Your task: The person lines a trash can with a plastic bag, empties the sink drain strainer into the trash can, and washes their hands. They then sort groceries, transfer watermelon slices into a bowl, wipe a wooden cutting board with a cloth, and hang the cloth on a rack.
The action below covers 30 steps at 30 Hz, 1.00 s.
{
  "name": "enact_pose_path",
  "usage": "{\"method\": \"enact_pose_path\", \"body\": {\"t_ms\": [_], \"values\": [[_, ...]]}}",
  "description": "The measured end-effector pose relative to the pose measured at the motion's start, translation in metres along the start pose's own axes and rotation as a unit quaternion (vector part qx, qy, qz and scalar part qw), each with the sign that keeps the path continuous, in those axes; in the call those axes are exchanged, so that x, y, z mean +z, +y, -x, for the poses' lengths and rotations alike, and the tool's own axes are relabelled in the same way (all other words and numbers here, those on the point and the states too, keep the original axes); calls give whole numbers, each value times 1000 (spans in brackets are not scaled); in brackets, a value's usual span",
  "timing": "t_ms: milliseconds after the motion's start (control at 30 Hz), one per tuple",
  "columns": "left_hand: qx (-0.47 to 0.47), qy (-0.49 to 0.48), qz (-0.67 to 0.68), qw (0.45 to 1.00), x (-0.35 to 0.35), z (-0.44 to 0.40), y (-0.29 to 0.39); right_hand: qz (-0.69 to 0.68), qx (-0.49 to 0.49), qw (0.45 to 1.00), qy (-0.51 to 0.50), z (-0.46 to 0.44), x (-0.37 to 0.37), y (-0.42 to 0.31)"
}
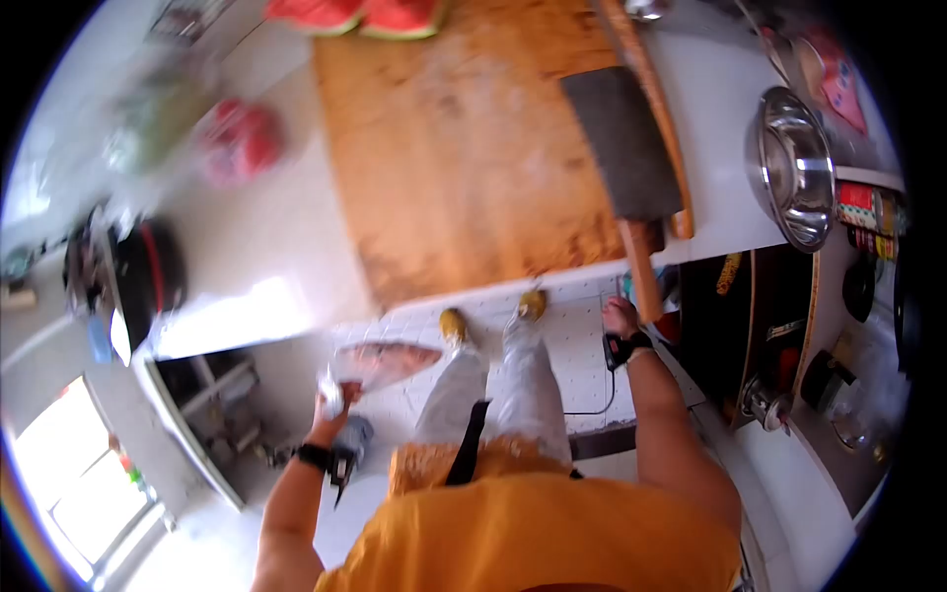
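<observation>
My left hand [335, 403] is closed around the gathered top of a clear plastic bag [390, 363]. Something pinkish and brown is inside; blur hides what kind of food it is. The bag hangs over the floor, left of my legs. My right hand [619, 318] is at the counter's front edge, left of the wooden handle of a cleaver [626, 148]. It looks apart from the handle, and its fingers are too blurred to read. The cleaver lies on the right part of a wooden cutting board [464, 158], its handle sticking out past the front edge.
Cut watermelon [400, 15] lies at the board's far left. A red item in plastic [240, 138] and a dark pan [148, 266] are further left. On the right stand a steel bowl [794, 168] and, below, an open dark cabinet [715, 316]. The white counter [286, 217] has a front edge.
</observation>
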<state>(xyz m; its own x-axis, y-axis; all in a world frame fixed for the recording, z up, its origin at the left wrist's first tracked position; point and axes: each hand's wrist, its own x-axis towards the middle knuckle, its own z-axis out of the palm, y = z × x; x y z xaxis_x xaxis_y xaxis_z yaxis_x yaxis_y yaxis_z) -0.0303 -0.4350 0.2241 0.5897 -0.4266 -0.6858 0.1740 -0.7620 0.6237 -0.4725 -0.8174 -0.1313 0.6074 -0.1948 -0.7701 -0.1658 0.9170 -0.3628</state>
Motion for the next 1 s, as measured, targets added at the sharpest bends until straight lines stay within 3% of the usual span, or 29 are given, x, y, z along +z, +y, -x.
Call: {"method": "enact_pose_path", "body": {"t_ms": [33,100,133,200,267,367,433,500,567,667,733,767,1000], "values": [[-17,-7,4,1000,-6,14,22,246,50,961,115,45,57,-11],[-76,-13,69,995,-27,34,62,341,76,934,72,97,152,-21],[-64,5,87,994,-39,46,83,319,66,944,53,119,207,-29],[-37,30,117,992,-66,82,123,322,14,941,-104,135,278,-27],[-11,48,137,989,-89,120,161,350,-21,916,-194,154,366,-43],[61,55,176,981,-117,165,206,468,-147,835,-249,204,508,-88],[121,54,223,966,-135,186,222,493,-203,801,-274,221,566,-102],[153,51,240,957,-151,198,235,521,-324,725,-313,236,607,-112],[214,15,262,941,-168,210,249,528,-347,721,-284,248,629,-117],[278,5,313,908,-193,211,265,435,-320,797,-273,260,648,-128],[329,-17,335,883,-211,207,273,412,-285,819,-280,283,669,-138],[337,-20,336,879,-218,205,277,382,-243,843,-289,292,677,-141],[362,-45,338,868,-240,214,284,338,-215,867,-296,319,698,-143]]}}
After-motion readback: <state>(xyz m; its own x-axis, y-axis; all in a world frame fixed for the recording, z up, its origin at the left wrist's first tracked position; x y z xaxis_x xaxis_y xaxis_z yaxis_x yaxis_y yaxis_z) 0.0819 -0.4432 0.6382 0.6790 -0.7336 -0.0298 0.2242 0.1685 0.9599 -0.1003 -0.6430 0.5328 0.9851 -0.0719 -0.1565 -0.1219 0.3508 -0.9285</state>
